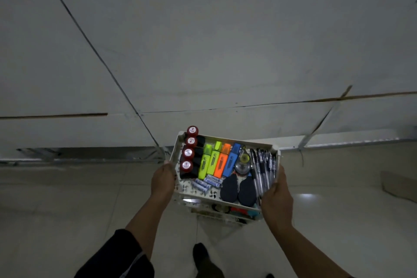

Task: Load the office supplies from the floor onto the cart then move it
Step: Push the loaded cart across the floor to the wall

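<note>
The white cart (174,153) stands on the tiled floor, its top tray full. Along the tray's left edge sits a row of four red-capped stamps (189,152). Beside them lie four highlighters (217,160): two yellow, one orange, one blue. Batteries (206,183) lie near the front edge, next to two dark oval erasers (237,188). A bundle of black pens (264,168) fills the right side. A lower shelf (225,210) holds more items, too hidden to identify.

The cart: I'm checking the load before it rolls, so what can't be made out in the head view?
- Lower shelves: mostly hidden under the top tray; contents unclear.
- Wheels: hidden beneath the cart.
- Battery labels: too small and blurred to read.
- Left hand and right hand fingers: wrapped around the tray's sides, out of sight.
</note>
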Tool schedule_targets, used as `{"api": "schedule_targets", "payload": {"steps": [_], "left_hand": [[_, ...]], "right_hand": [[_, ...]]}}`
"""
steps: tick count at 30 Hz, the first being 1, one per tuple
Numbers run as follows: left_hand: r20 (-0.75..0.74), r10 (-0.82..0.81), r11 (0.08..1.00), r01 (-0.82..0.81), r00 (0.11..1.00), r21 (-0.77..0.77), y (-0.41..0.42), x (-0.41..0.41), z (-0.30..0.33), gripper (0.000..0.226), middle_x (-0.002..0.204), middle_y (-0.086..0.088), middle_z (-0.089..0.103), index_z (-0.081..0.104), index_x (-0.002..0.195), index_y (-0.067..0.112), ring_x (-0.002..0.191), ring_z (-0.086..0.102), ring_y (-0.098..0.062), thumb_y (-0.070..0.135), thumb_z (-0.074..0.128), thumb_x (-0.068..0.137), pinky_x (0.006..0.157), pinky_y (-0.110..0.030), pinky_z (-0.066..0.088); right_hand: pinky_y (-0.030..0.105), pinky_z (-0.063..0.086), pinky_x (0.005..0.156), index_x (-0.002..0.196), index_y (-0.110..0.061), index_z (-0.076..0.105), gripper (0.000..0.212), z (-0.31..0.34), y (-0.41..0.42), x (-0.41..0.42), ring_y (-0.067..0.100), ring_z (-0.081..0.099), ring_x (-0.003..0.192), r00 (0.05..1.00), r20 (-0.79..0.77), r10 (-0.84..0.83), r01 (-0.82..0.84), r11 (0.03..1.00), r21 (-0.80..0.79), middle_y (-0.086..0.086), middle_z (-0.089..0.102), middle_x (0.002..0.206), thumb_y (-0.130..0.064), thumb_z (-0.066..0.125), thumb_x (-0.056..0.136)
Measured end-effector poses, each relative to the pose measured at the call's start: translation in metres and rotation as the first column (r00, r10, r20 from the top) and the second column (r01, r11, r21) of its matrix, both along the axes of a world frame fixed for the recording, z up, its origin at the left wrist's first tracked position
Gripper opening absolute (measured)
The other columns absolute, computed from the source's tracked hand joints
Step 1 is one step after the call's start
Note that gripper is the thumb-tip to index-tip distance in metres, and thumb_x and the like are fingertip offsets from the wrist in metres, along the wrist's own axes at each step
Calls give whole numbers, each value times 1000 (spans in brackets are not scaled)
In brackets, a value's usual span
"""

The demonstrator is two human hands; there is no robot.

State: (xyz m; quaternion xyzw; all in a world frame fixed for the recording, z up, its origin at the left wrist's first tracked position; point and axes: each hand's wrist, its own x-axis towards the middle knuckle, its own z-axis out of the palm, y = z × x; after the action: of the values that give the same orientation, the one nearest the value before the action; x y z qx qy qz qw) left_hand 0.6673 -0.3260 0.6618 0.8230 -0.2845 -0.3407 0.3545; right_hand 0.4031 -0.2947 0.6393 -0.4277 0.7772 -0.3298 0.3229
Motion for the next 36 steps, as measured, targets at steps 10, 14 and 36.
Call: {"api": "schedule_targets", "payload": {"steps": [10,14,36], "left_hand": [[39,-130,991,131,991,-35,-35,41,-11,46,75,-10,58,60,80,7,70,53,-23,32,29,104,58,-24,36],[33,-85,995,86,996,-48,-28,41,-12,42,64,3,50,58,81,9,65,50,-20,29,30,105,62,-29,38],[-14,278,959,-278,961,-51,-39,4,-30,58,85,-19,65,63,95,4,78,63,-33,44,22,103,72,-37,50]], "right_hand": [[31,38,62,153,-29,21,50,0,-14,41,20,45,59,992,-95,-86,88,996,21,10,49,75,-19,30,104],[34,44,69,153,-29,19,53,0,-25,40,30,56,72,985,-172,-13,21,999,40,21,64,95,-17,31,103],[40,50,82,148,-36,27,43,6,-181,18,38,66,95,836,-303,458,-473,881,26,16,66,117,-34,27,105]]}}
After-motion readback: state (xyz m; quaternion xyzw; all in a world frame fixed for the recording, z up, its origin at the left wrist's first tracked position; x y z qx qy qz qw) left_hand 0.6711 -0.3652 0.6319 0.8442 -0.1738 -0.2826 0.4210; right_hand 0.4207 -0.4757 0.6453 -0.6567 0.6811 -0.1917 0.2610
